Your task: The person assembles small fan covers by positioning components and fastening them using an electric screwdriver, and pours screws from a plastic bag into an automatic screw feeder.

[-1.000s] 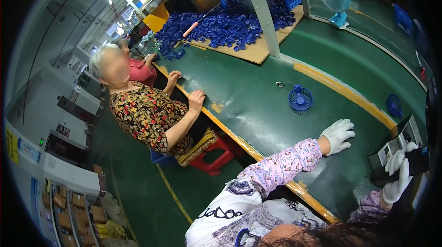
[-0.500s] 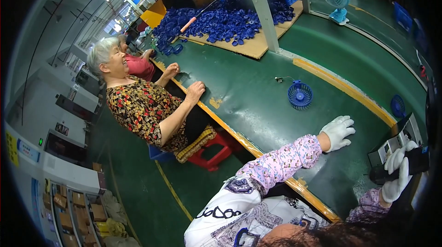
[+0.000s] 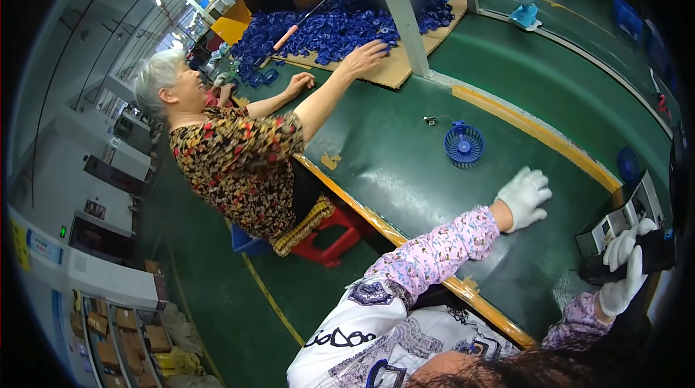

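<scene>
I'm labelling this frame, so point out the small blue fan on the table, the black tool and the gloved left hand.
blue fan (image 3: 464,145), head view, centre of its round grille.
black tool (image 3: 655,256), head view, its dark body beside the right glove.
left hand (image 3: 524,196), head view, back of the white glove.

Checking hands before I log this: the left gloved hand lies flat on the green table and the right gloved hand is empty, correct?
Not quite. In the head view the right hand grips a black tool; the left hand does lie flat on the green table.
</scene>
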Motion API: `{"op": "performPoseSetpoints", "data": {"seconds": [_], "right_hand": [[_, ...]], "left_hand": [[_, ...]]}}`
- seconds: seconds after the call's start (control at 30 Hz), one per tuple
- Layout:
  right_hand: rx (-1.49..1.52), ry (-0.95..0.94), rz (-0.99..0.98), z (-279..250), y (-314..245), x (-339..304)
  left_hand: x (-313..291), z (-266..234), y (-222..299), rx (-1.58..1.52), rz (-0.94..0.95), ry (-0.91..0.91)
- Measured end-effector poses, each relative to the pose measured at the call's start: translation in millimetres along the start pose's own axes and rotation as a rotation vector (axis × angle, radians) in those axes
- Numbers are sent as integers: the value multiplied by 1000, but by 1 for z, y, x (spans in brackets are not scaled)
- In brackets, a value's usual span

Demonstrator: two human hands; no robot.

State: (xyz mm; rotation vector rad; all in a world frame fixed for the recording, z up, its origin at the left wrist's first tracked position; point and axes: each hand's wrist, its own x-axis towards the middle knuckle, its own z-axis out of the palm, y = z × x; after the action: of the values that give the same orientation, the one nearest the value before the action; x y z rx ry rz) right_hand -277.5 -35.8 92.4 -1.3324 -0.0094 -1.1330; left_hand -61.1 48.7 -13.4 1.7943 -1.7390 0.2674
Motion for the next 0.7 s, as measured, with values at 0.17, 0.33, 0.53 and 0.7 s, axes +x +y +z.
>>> {"op": "performPoseSetpoints", "data": {"seconds": [0.17, 0.33, 0.53, 0.7], "right_hand": [[26, 78, -44, 1, -49, -52], [48, 87, -24, 24, -96, -84], [43, 115, -64, 54, -126, -83], [-24, 140, -68, 48, -116, -81]], "left_hand": [[-10, -67, 11, 391, -345, 251], [-54, -88, 24, 578, -839, 146], [-40, -77, 77, 3, -86, -51], [-39, -60, 135, -285, 416, -245]]}}
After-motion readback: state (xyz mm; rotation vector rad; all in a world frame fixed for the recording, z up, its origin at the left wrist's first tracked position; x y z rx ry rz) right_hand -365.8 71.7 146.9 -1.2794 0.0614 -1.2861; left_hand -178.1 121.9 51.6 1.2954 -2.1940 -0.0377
